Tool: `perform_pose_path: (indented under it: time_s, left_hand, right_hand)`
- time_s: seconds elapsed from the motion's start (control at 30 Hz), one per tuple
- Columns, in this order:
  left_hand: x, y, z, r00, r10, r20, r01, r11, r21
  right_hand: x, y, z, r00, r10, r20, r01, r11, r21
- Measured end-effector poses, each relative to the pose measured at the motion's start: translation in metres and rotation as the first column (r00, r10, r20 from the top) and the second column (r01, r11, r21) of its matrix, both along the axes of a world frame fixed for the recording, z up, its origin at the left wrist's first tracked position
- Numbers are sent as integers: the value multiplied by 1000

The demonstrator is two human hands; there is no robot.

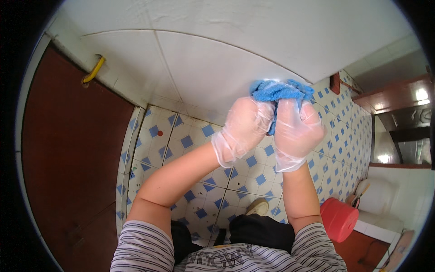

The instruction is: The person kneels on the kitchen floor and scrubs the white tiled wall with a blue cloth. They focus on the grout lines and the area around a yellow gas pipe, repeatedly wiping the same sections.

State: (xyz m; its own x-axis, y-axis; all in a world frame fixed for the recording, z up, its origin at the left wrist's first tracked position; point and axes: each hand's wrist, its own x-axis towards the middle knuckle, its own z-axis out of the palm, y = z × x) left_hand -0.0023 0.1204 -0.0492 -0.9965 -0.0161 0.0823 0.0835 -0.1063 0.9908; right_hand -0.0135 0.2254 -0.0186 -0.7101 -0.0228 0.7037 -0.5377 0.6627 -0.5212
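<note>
A blue cloth [278,91], bunched and folded, is held up close to the white tiled wall [210,64]; I cannot tell whether it touches the tiles. My left hand [251,119], in a clear plastic glove, grips the cloth's left part. Just beside it, my right hand [297,125] is gloved the same way and closed on the right part. A piece of the cloth hangs down between the two fists. Both forearms reach up from striped sleeves.
Patterned floor tiles [251,161] spread below. A dark red door [74,146] stands at left, with a yellow pipe [94,70] by its frame. At right are a red bucket [340,219] and a counter with a dark glossy panel [404,139]. My shoe [258,206] is on the floor.
</note>
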Motion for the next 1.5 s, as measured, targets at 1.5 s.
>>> perform_pose_path:
  time_s: [1.5]
  left_hand:
    - [12,-20,-55,979,185,90,-192,979,67]
  right_hand:
    - [2,-34,-46,972,70,222,-65,997,-29]
